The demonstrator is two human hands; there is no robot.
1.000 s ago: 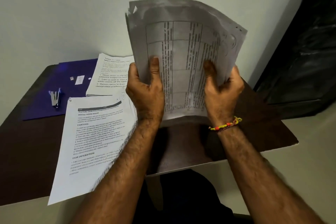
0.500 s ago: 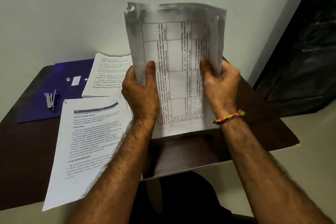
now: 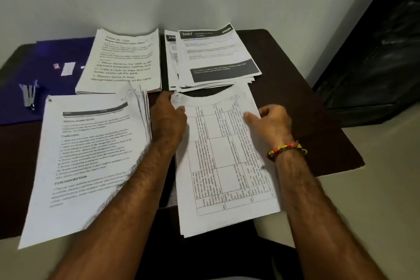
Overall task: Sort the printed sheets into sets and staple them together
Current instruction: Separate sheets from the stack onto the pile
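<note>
dark tabletop (image 3: 295, 57) against pale wall. table-printed sheets (image 3: 227, 166) lying near front edge, overhanging it. left hand (image 3: 169, 120) pinching their top left corner, right hand (image 3: 270, 124) pinching right edge. stapled set (image 3: 86, 161) lying just left. two more stacks behind: text stack (image 3: 122, 61), 3667 stack (image 3: 216, 57). stapler (image 3: 28, 96) sitting on blue folder (image 3: 45, 59) far left.

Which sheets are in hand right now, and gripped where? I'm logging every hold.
The table-printed stack: the left hand pinches its far left corner, the right hand pinches its right edge near the top.
</note>
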